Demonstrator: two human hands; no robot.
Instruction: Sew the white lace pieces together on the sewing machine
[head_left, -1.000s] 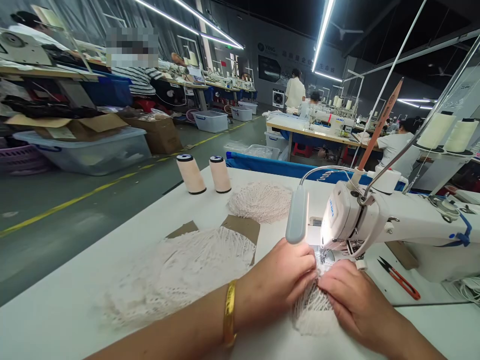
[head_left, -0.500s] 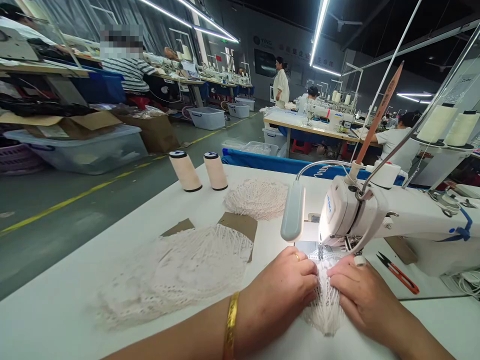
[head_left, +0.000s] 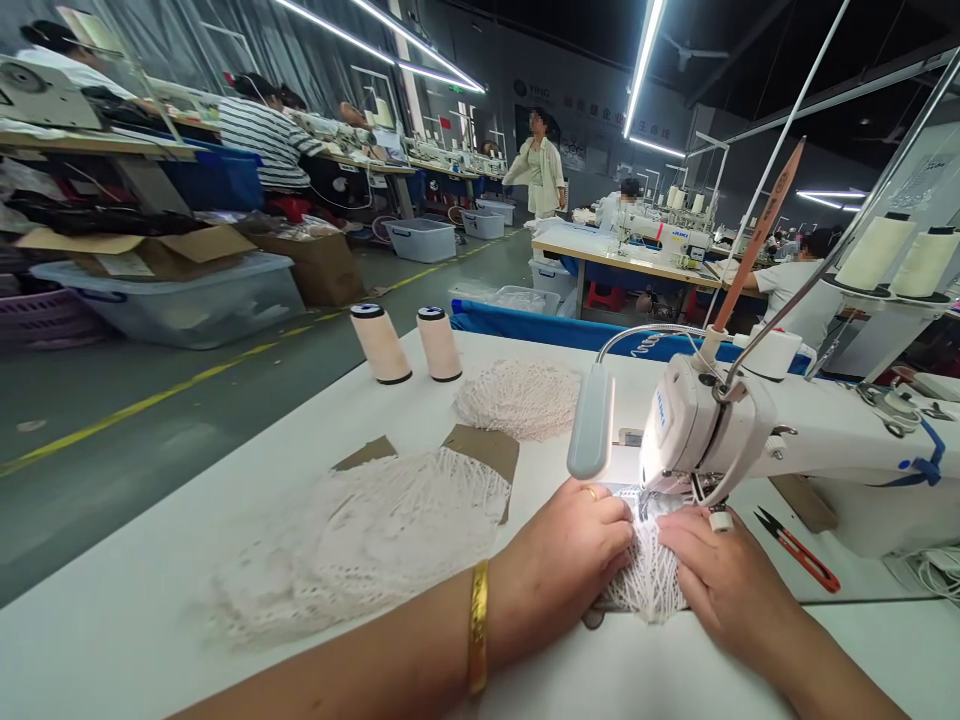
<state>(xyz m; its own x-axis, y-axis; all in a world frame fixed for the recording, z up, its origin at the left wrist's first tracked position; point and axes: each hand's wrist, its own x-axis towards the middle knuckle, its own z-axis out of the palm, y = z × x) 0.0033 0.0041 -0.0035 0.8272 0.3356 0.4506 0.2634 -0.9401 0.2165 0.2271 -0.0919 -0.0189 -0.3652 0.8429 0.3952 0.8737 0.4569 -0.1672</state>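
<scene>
Head view, lockstitch work at the counter (head_left: 112, 640). The white lace piece (head_left: 651, 578) lies flat beneath the needle area of your JUKI sewing machine (head_left: 679, 430), between your two hands, its near end spread toward you. Your left hand (head_left: 574, 545), wearing a ring (head_left: 592, 493) and a gold bracelet (head_left: 478, 625), sets its bent fingers against the left edge of the lace; your right hand (head_left: 731, 575) rests its fingers on the right edge. In each grip the fingers lie close together, but you cannot tell whether they pinch the fabric or only press it. A grey lamp (head_left: 591, 430) hangs just left of the machine head. To the left, a large lace heap (head_left: 360, 540) partly covers brown card (head_left: 487, 455); behind it sit a smaller lace pile (head_left: 521, 398) and two peach thread cones (head_left: 440, 345), upright and apart. Red-handled thread snips (head_left: 799, 550) lie to the right of your right hand.
</scene>
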